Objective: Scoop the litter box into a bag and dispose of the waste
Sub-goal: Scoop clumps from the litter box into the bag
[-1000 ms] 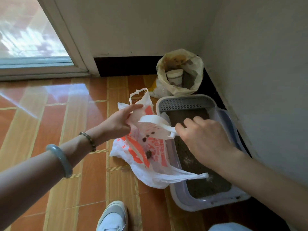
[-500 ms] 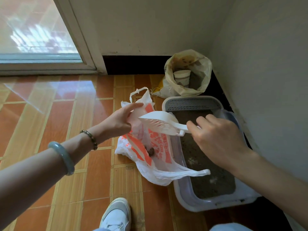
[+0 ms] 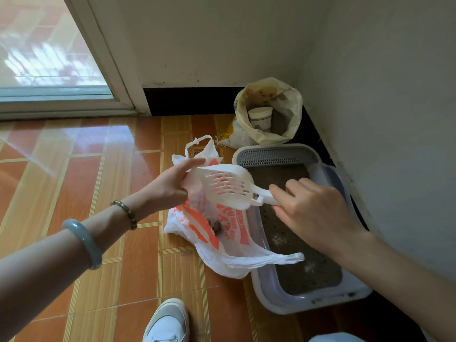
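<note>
A white and orange plastic bag [image 3: 209, 233] lies open on the tiled floor, left of a pale litter box [image 3: 278, 302] filled with dark litter. My left hand [image 3: 170, 186] pinches the bag's upper rim and holds it open. My right hand [image 3: 311, 208] grips the handle of a white slotted scoop [image 3: 227, 186], which hovers over the bag's mouth with its bowl empty. A brown clump [image 3: 217, 227] sits inside the bag.
A yellowish sack [image 3: 291, 104] with a paper cup [image 3: 260, 118] in it stands in the corner behind the litter box. Walls close in on the right and back. A glass door [image 3: 44, 50] is at the far left. My shoe [image 3: 167, 322] rests near the bottom edge.
The scoop has lifted and turned so its slotted bowl faces up; the clumps it dropped now lie at the bottom of the bag. The camera has shifted slightly.
</note>
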